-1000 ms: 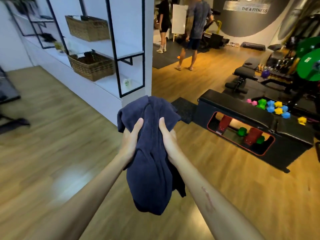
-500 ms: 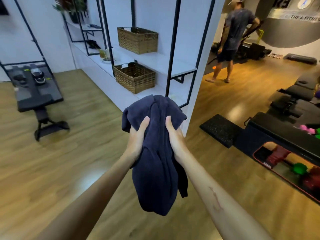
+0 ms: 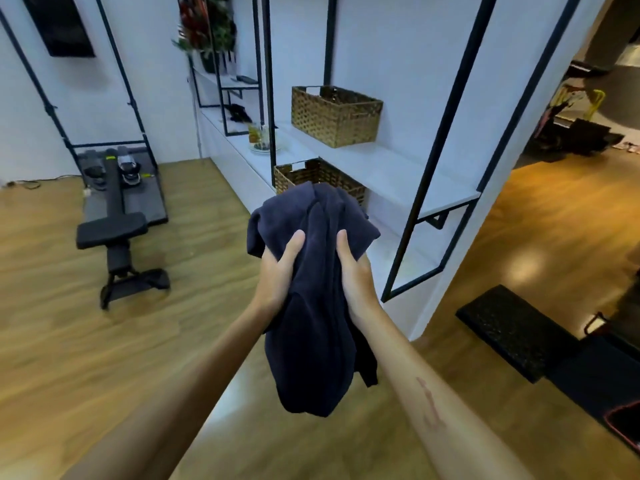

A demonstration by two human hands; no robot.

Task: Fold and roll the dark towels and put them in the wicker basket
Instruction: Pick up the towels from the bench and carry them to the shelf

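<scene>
Towel (image 3: 311,306) btwn hands, baskets (image 3: 336,116) behind

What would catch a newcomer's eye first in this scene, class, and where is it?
First the dark towel, bunched and hanging at the centre, gripped by the left hand and the right hand. Behind it, two wicker baskets sit on the white shelving: the upper basket on the higher shelf, the lower basket partly hidden by the towel. A black bench stands on the wooden floor at left.

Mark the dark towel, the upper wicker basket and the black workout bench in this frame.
dark towel (image 3: 313,341), head view, on the hanging middle of the bundle.
upper wicker basket (image 3: 334,121), head view, on its woven front wall.
black workout bench (image 3: 111,230), head view, on the padded seat.
</scene>
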